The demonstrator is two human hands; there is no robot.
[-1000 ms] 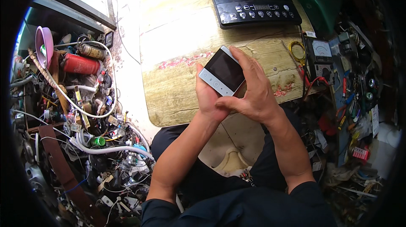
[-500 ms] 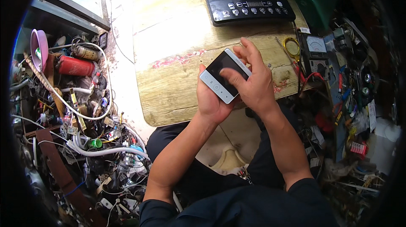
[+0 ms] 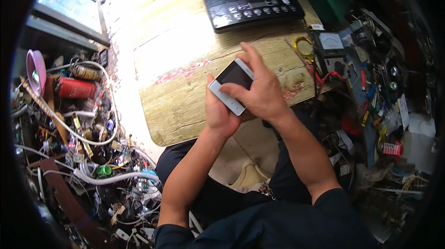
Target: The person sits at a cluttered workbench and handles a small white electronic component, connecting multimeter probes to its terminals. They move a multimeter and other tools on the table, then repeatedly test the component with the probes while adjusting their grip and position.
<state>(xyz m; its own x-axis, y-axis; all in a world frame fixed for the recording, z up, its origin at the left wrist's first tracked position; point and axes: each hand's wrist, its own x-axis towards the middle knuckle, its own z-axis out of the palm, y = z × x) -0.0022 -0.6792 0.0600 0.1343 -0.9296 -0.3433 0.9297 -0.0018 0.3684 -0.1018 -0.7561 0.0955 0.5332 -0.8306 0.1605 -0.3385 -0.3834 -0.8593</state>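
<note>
A small silver display device (image 3: 235, 75) with a dark screen and a button strip rests tilted in my left hand (image 3: 219, 112), whose fingers are curled along its side and underneath. My right hand (image 3: 263, 92) lies over the device's right part, thumb stretched across the buttons and fingers apart, reaching up beyond its top. The device is above the wooden table (image 3: 171, 105), near its front edge. A black induction cooktop (image 3: 252, 15) sits on the table beyond my hands.
At right are an analog multimeter (image 3: 331, 41), red leads, a yellow coil (image 3: 301, 48) and piled tools (image 3: 371, 110). At left, cables, a red cylinder (image 3: 74, 87) and a pink basin (image 3: 36, 70) crowd beside a metal-framed pane (image 3: 69, 15). My legs are under the table's front edge.
My right thumb has moved from the device's lower edge across the screen to the button strip, and the fingers have lifted from its side. The whole view has shifted, surroundings sliding left.
</note>
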